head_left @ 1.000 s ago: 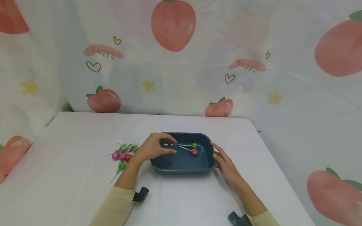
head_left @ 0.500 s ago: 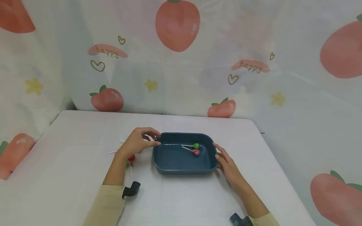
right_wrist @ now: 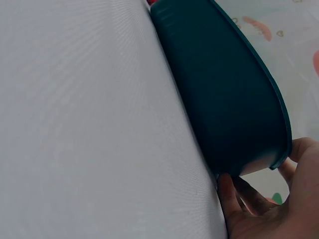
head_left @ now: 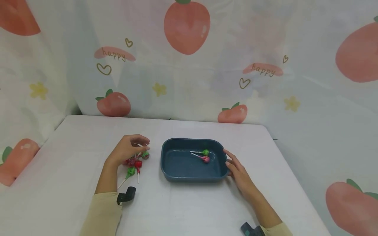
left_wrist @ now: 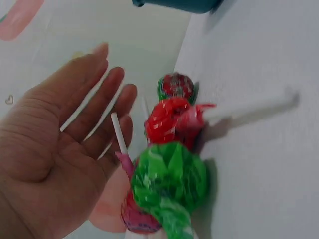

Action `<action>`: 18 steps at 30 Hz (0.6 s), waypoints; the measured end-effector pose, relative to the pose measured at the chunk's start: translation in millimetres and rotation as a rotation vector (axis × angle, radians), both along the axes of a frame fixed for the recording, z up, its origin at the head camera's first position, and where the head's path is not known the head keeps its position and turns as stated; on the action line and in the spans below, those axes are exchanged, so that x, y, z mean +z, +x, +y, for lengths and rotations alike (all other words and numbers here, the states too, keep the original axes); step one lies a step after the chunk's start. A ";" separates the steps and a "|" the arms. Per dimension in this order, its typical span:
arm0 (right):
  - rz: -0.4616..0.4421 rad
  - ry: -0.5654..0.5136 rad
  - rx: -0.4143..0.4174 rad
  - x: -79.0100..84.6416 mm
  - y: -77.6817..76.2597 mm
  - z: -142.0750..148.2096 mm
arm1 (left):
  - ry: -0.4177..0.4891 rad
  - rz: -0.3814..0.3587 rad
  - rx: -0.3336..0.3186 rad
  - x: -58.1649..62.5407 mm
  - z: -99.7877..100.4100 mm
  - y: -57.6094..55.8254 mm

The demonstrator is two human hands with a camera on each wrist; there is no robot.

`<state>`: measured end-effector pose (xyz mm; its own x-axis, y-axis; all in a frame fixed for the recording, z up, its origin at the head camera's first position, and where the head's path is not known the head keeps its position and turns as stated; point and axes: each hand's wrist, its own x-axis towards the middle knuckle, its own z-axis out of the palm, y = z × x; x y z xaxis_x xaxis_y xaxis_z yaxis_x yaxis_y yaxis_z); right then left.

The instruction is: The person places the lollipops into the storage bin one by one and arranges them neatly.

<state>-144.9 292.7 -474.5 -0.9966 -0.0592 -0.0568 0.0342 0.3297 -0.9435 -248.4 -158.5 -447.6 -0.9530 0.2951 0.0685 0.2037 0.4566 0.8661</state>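
Observation:
My left hand (head_left: pixel 127 150) hovers over a small pile of lollipops on the table's left side, its fingers loosely bent and nothing held. In the left wrist view, the palm (left_wrist: pixel 55 164) faces a green-wrapped lollipop (left_wrist: pixel 169 174), a red one (left_wrist: pixel 172 122) and a red-and-green one (left_wrist: pixel 176 87). Part of the pile is hidden under the hand in the head view. My right hand (head_left: pixel 240 177) holds the right end of a dark blue rectangular tray (head_left: pixel 192 172), digits at its rim and base. Inside the tray lie a green lollipop (head_left: pixel 205 152) and a pink lollipop (head_left: pixel 205 159).
A white cloth covers the table (head_left: pixel 183 209). Behind it hangs a pale curtain (head_left: pixel 189 85) printed with peaches and hearts. The tray stands to the right of the pile, with a strip of bare cloth between them.
My left hand has moved left from over the tray to above the lollipop pile. The right hand stays at the tray's end. The view has shifted slightly.

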 end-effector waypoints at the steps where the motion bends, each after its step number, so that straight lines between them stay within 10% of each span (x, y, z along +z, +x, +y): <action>1: 0.000 0.001 -0.002 0.1 0.0 -0.4 | -0.002 -0.010 0.009 -1.4 -3.7 0.3; 18: 0.009 0.012 0.001 0.2 -0.4 -1.9 | -0.054 -0.063 0.064 -14.6 -28.3 0.8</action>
